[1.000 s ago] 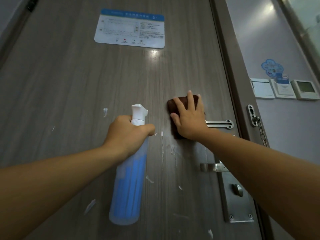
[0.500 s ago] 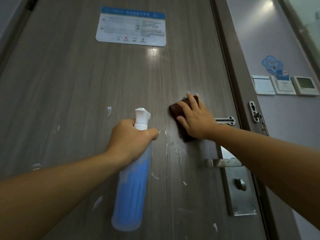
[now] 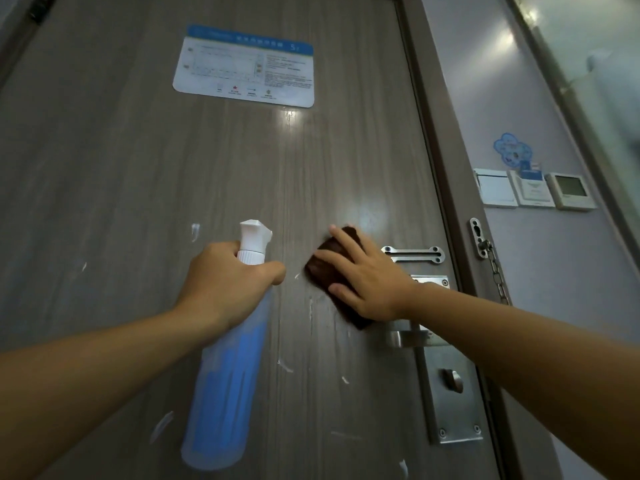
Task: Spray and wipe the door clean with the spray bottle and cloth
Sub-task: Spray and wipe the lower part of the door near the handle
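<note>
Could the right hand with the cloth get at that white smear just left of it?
Probably yes: the right hand presses the cloth flat on the door, and only bare door lies before the smear.

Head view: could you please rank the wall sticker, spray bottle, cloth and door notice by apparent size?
1. spray bottle, though nearest the camera
2. door notice
3. cloth, partly hidden under the right hand
4. wall sticker

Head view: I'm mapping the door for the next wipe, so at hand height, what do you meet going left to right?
White smear → left hand gripping spray bottle → cloth under right hand → door guard bar → chain.
</note>
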`<state>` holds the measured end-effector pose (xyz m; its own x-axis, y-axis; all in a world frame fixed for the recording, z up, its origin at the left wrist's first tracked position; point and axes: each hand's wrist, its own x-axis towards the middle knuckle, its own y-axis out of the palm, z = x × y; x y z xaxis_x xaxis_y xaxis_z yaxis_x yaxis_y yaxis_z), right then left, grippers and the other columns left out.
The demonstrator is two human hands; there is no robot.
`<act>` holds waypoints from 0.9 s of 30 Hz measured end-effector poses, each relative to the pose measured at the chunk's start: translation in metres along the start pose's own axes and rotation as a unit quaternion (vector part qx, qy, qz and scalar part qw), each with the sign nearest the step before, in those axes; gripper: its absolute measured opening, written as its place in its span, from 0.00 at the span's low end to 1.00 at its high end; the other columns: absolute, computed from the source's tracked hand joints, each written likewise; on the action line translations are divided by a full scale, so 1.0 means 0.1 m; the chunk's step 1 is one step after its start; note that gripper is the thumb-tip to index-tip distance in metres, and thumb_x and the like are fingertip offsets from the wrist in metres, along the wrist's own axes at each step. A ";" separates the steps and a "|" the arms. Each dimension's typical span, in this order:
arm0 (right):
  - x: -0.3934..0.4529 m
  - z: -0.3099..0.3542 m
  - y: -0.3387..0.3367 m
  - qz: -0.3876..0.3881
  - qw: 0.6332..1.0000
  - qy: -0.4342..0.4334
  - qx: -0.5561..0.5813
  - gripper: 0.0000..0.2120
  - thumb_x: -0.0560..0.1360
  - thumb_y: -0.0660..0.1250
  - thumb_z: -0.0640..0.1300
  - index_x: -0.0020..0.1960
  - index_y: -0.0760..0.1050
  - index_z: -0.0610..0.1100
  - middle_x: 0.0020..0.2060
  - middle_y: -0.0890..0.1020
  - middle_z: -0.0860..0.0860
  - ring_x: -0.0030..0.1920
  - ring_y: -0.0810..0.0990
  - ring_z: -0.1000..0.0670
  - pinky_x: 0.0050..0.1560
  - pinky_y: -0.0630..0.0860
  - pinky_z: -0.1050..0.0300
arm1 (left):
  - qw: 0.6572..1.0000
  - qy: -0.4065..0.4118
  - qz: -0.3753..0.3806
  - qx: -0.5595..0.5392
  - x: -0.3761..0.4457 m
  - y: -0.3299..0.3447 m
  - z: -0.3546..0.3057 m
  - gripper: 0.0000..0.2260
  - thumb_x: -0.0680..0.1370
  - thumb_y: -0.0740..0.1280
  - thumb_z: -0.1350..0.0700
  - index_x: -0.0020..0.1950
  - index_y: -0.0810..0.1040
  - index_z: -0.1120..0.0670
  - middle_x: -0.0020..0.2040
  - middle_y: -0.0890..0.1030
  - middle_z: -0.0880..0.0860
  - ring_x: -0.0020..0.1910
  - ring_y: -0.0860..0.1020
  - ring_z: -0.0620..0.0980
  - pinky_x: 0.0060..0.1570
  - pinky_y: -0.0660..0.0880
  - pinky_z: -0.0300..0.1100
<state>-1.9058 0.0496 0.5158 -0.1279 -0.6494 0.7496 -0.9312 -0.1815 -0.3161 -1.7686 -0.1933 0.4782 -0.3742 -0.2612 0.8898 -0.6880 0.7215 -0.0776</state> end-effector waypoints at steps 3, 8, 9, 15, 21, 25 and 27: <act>-0.14 -0.18 -0.08 0.018 0.998 -0.039 -0.049 0.30 0.83 0.56 0.62 0.82 0.55 0.55 0.83 0.48 0.47 0.83 0.44 0.39 0.79 0.45 0.44 | 1.000 0.005 0.006 0.000 0.00 -0.02 -0.05 0.18 0.59 0.72 0.46 0.34 0.74 0.60 0.24 0.72 0.48 0.26 0.69 0.48 0.27 0.66 0.43; 0.20 -0.24 -0.14 -0.028 0.987 0.158 0.006 0.28 0.85 0.54 0.59 0.81 0.56 0.51 0.83 0.50 0.42 0.82 0.47 0.33 0.81 0.49 0.37 | 1.000 0.015 0.013 0.007 0.01 -0.08 -0.10 0.17 0.58 0.70 0.46 0.33 0.75 0.58 0.25 0.73 0.49 0.26 0.70 0.49 0.29 0.67 0.44; 0.33 -0.22 -0.15 -0.032 0.978 0.204 0.030 0.28 0.85 0.53 0.60 0.81 0.55 0.52 0.83 0.48 0.42 0.82 0.45 0.33 0.81 0.48 0.35 | 1.000 0.018 0.013 0.009 0.02 -0.09 -0.10 0.16 0.58 0.71 0.46 0.32 0.74 0.58 0.25 0.73 0.49 0.26 0.70 0.49 0.29 0.67 0.44; 0.91 -0.12 -0.11 -0.057 0.945 0.306 0.098 0.27 0.84 0.51 0.61 0.81 0.53 0.54 0.83 0.42 0.41 0.80 0.36 0.30 0.78 0.39 0.32 | 1.000 0.014 -0.004 0.007 0.08 -0.07 -0.09 0.20 0.58 0.71 0.45 0.35 0.76 0.61 0.26 0.75 0.50 0.27 0.73 0.50 0.30 0.69 0.45; 0.55 -0.18 -0.13 0.005 0.988 0.150 0.035 0.30 0.84 0.53 0.62 0.83 0.47 0.58 0.83 0.40 0.45 0.81 0.39 0.32 0.80 0.46 0.32 | 1.000 0.009 -0.006 0.009 0.09 0.01 -0.10 0.17 0.59 0.72 0.45 0.34 0.76 0.58 0.24 0.73 0.46 0.25 0.72 0.46 0.28 0.70 0.42; 0.05 -0.17 -0.10 0.055 0.998 0.007 -0.028 0.34 0.82 0.56 0.64 0.83 0.46 0.58 0.83 0.40 0.47 0.82 0.41 0.36 0.80 0.48 0.37 | 1.000 0.014 -0.017 0.017 0.07 0.03 -0.10 0.16 0.57 0.70 0.44 0.32 0.74 0.55 0.26 0.74 0.46 0.27 0.73 0.48 0.30 0.70 0.42; -0.06 -0.21 -0.10 0.057 0.997 -0.015 -0.053 0.34 0.82 0.55 0.65 0.83 0.47 0.58 0.83 0.41 0.49 0.82 0.41 0.38 0.79 0.47 0.42 | 0.999 0.018 -0.017 0.021 0.07 0.03 -0.09 0.16 0.57 0.70 0.43 0.32 0.73 0.54 0.26 0.73 0.46 0.27 0.73 0.48 0.30 0.69 0.42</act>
<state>-1.9024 0.0706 0.5264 -0.2255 -0.6837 0.6940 -0.9422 -0.0282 -0.3339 -1.7676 -0.1874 0.4882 -0.3280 -0.2624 0.9075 -0.7257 0.6850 -0.0643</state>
